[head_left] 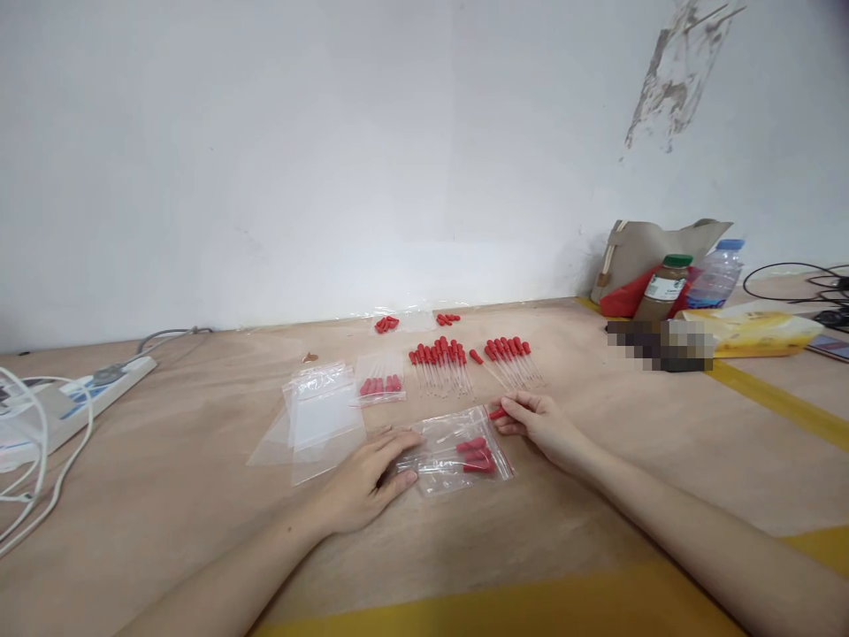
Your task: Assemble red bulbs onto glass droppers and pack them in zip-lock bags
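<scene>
In the head view, a clear zip bag (438,464) lies flat in front of me, with several red-bulbed droppers (478,454) inside. My left hand (371,478) rests at the bag's left end, thumb and fingers apart. My right hand (531,420) pinches a dropper (497,412) by its red bulb at the bag's upper right corner; whether its thin stem is inside the bag cannot be seen clearly. Beyond the bag lie a larger bunch of droppers (439,356), a smaller bunch (509,350) and one single dropper (476,356) between them.
Flat clear bags (325,420) lie left, beside a filled bag (381,385). More red bulbs (386,325) in bags lie near the wall. A power strip (99,398) with white cables stands far left. Bottles (665,287), a beige bag (653,248) and a yellow packet (762,332) stand right.
</scene>
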`<state>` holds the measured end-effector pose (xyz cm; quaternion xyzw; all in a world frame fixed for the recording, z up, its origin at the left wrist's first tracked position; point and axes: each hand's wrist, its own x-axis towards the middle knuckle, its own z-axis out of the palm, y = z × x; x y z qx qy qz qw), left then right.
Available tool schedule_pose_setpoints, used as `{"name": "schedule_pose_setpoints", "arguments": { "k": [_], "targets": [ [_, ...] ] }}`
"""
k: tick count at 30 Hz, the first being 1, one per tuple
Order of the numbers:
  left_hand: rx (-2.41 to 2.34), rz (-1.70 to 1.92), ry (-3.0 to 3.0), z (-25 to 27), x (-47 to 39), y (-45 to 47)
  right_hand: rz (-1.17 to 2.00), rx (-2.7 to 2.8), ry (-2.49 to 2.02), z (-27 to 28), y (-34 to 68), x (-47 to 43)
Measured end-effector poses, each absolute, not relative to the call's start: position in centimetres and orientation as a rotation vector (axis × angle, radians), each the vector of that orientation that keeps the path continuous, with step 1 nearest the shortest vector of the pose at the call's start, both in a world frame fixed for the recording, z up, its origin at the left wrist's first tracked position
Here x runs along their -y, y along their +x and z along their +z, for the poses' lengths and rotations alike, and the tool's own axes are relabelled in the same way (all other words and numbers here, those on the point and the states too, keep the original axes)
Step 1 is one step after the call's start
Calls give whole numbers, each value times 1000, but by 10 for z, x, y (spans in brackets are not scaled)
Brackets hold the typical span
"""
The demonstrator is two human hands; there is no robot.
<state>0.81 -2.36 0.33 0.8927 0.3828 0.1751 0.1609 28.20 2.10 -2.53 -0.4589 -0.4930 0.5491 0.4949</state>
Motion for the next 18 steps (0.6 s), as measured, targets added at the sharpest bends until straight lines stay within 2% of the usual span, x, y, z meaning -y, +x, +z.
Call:
{"name": "schedule_pose_setpoints", "arguments": {
  "k": [9,18],
  "targets": [
    [-1123,483,2544,6,25,8,1333,1591,-1054,-23,290,-18],
    [-1103,490,2544,4,24,9,1296,1634,-1029,-24,277,-20]
  ]
}}
